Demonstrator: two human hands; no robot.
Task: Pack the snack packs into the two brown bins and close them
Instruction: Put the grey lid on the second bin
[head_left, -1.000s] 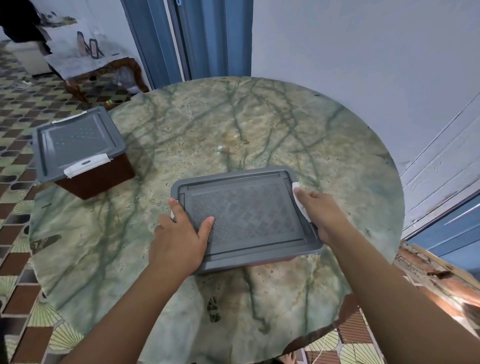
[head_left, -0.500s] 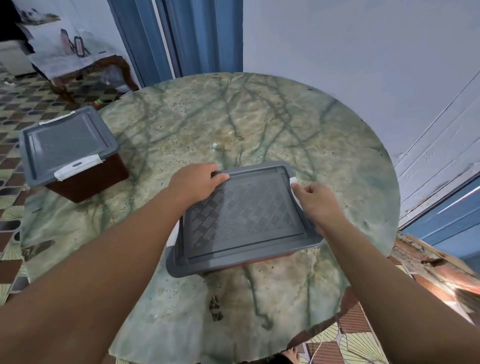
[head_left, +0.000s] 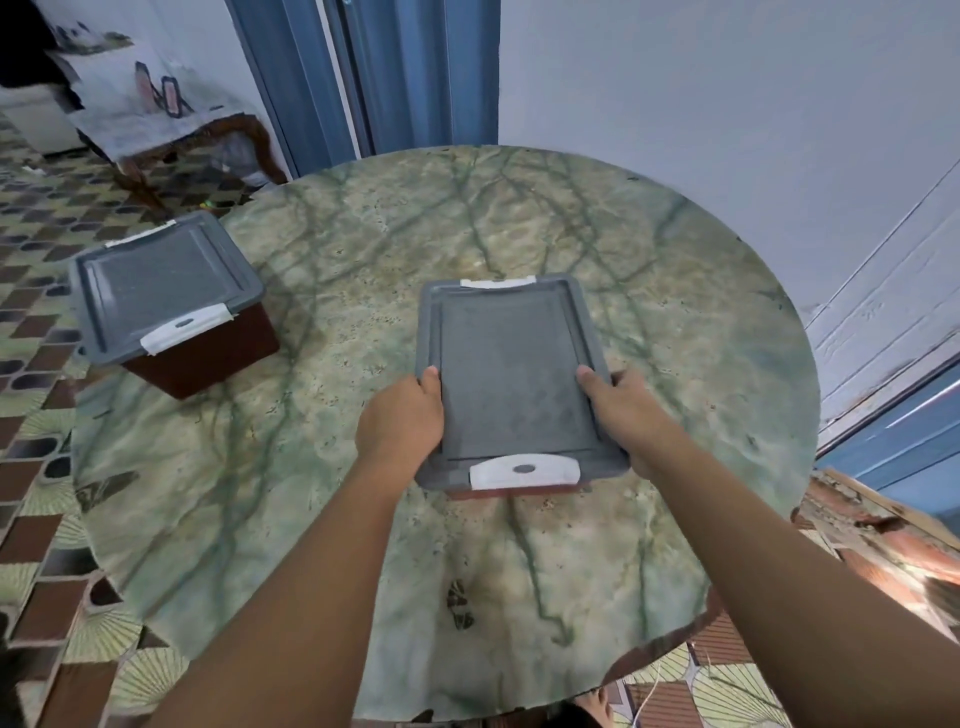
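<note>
grey-lidded near bin (head_left: 511, 384) is gripped by left hand (head_left: 400, 423) at 9 and right hand (head_left: 626, 413) at 3, long axis 12–6.

A round green-veined marble table (head_left: 675, 322) stands on patterned floor tiles (head_left: 31, 291) near blue doors (head_left: 363, 73).

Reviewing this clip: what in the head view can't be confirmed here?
- Snack packs: none visible; grey lids cover the near bin and the far bin.
- Fingers of left hand and right hand: below the near lid's edges; only thumbs show.
- Near bin's far latch: too small to judge.
</note>
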